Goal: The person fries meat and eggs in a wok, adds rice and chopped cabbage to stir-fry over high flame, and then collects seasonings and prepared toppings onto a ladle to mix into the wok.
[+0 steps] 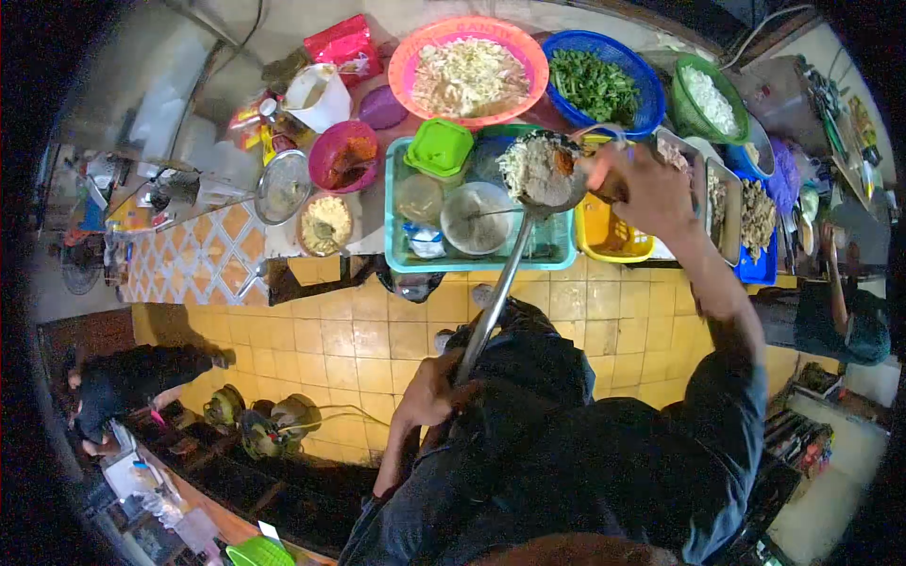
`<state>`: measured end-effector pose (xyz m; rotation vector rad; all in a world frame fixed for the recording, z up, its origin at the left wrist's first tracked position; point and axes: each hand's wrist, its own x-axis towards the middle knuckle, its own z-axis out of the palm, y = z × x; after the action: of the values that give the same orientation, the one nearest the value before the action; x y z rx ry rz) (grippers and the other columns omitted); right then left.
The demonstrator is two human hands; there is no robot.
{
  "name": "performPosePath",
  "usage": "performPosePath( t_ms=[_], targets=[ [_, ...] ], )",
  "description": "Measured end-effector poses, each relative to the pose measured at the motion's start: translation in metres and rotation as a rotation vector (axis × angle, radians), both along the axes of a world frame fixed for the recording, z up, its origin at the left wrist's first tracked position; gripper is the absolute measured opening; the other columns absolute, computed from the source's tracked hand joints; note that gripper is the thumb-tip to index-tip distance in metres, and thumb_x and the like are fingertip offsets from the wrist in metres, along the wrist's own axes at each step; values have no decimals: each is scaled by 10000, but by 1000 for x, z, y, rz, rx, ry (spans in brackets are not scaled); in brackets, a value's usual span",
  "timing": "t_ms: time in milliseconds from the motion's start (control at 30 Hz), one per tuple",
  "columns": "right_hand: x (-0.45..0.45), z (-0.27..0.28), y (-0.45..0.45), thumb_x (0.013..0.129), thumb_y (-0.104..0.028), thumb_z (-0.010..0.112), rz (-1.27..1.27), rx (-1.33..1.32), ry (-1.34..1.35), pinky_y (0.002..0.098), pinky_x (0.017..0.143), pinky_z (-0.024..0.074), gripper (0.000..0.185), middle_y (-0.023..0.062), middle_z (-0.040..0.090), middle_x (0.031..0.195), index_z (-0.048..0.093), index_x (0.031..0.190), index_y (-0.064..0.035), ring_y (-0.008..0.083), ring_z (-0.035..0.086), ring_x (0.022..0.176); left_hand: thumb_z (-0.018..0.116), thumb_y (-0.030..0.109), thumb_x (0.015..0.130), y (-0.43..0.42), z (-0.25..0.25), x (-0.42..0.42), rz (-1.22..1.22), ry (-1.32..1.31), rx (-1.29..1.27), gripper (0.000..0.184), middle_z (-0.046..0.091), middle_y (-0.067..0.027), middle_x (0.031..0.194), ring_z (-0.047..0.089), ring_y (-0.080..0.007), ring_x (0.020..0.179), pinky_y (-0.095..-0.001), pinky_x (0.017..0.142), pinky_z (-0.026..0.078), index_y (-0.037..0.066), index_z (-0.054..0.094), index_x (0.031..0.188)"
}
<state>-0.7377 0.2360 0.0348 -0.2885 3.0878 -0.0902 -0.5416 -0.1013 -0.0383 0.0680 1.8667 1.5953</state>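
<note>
My left hand (429, 391) is closed round the long metal handle (497, 297) of a ladle. The ladle's bowl (547, 189) is up over the teal tray (564, 250) and holds grey-white powder, pale shreds and some orange-red paste. Just right of the bowl is my right hand (651, 189), its fingers bent towards the bowl; what they hold, if anything, I cannot make out. Below that hand sits a yellow basket (630, 247).
Along the back stand a pink-orange basin (398, 71) of shreds, a blue basket (661, 104) of greens and a green basket (736, 85). A magenta bowl (326, 174) is at left. One person (132, 382) is at far left, another (840, 316) at far right.
</note>
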Motion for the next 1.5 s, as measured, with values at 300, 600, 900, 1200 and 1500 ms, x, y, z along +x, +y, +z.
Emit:
performPosePath(
  t_ms=[300,600,900,1200,1500],
  targets=[
    [-14,6,-6,691,-124,606,310,452,12,394,720,495,407,133,565,1024,498,1083,-110,288,578,928,631,205,720,22,-6,-10,-69,170,-25,435,606,-226,892,586,-343,839,-385,742,444,-3,531,1089],
    [8,12,-11,658,-95,623,218,377,-39,409,648,506,351,138,611,884,537,998,-116,296,624,783,627,219,747,17,-7,0,-129,236,-81,405,604,-198,797,573,-300,718,-365,665,443,-13,531,1065],
    [21,-9,9,627,-146,645,30,370,-37,440,674,479,487,142,574,873,489,1084,-214,335,599,829,631,229,754,21,-10,13,-117,84,-77,394,582,-158,733,555,-237,667,-343,638,439,-9,533,1053],
    [27,-114,76,581,-289,779,2,-549,363,423,682,480,722,158,600,857,364,1147,-120,372,594,793,642,175,746,46,-25,18,184,35,190,346,564,-70,708,514,-144,627,-305,587,429,-1,543,1027],
    [-12,-104,156,805,-212,617,-71,-693,20,308,555,486,233,103,612,639,620,934,-18,185,606,560,645,220,714,96,-9,-9,263,-85,-170,309,515,-80,664,428,-132,626,-292,573,374,-20,546,881]
  ],
)
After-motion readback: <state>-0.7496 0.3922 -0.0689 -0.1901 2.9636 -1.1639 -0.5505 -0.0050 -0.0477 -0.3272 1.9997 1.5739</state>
